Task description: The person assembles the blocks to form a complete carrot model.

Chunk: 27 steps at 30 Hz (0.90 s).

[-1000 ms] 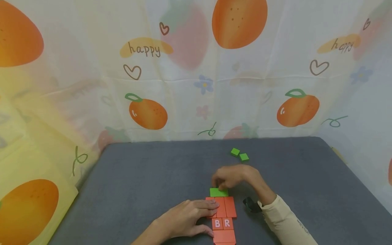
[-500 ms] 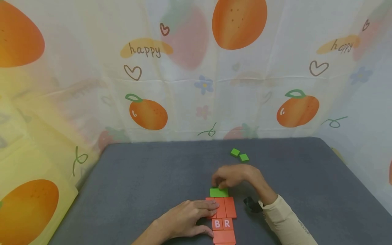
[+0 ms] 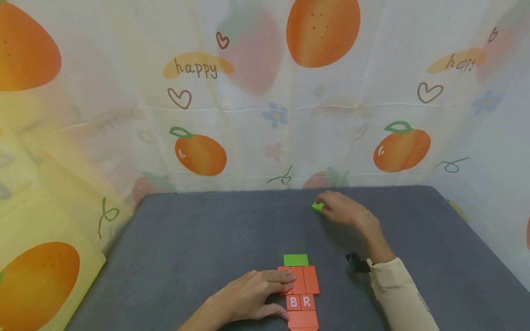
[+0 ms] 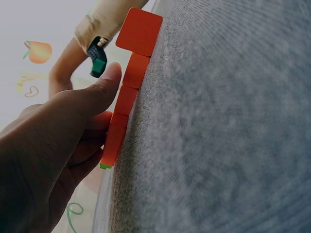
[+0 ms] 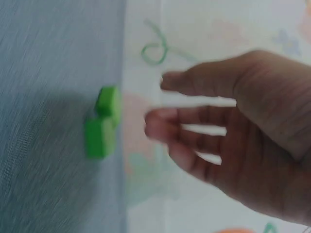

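Note:
Orange-red wooden blocks (image 3: 311, 280) lie joined in a column on the grey table, two of them lettered B and R. My left hand (image 3: 252, 294) rests its fingertips on the upper orange blocks, its thumb at the column's left side lower down. A green rectangular block (image 3: 296, 260) tops the column. Farther back, my right hand (image 3: 345, 210) hovers by a small green block (image 3: 317, 206) and hides its neighbour in the head view. Both small blocks (image 5: 97, 138) show in the right wrist view, apart from the parted thumb and fingers.
The grey table (image 3: 198, 230) meets a fruit-printed curtain (image 3: 248, 138) at its back edge. More printed cloth (image 3: 41, 197) hangs at the left. A dark wrist-worn device (image 3: 357, 263) sticks out from the right sleeve.
My right hand has left the green rectangular block and moved back and to the right, over the small green blocks. My left hand and the column stay put.

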Each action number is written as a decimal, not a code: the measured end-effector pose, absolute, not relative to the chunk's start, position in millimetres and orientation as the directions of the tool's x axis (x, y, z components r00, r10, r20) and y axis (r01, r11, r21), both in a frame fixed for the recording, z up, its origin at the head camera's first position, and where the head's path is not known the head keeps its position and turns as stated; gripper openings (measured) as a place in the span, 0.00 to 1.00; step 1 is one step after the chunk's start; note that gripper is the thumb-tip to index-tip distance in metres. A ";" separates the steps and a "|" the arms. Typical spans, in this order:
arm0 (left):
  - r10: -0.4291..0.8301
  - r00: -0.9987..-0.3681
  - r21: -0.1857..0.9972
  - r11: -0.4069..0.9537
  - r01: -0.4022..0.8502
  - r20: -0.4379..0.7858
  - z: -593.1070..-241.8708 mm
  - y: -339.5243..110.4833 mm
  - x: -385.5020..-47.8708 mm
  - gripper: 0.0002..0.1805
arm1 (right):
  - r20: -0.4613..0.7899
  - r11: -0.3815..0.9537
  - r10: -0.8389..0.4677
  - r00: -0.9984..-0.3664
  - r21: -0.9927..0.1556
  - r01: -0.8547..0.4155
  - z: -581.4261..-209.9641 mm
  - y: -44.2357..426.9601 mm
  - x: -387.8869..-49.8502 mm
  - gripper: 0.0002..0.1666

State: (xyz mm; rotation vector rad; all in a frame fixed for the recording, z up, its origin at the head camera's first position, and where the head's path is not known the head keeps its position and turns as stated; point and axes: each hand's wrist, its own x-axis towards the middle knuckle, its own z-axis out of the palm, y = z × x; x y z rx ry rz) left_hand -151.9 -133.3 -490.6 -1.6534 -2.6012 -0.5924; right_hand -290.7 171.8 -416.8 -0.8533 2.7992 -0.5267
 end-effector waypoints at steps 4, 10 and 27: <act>0.874 -0.452 0.318 0.384 0.867 0.179 -491.0 -134.1 -152.8 0.33 | -0.076 0.848 -0.468 -0.880 -0.321 -0.423 -429.9 187.1 -299.0 0.19; 0.874 -0.450 0.323 0.379 0.867 0.185 -492.4 -134.8 -152.4 0.32 | -0.130 0.882 -0.403 -0.906 -0.318 -0.347 -447.9 192.5 -305.8 0.17; 0.874 -0.450 0.319 0.380 0.868 0.185 -491.7 -134.0 -152.7 0.32 | -0.117 0.774 -0.600 -0.791 -0.337 -0.537 -434.2 197.6 -301.7 0.16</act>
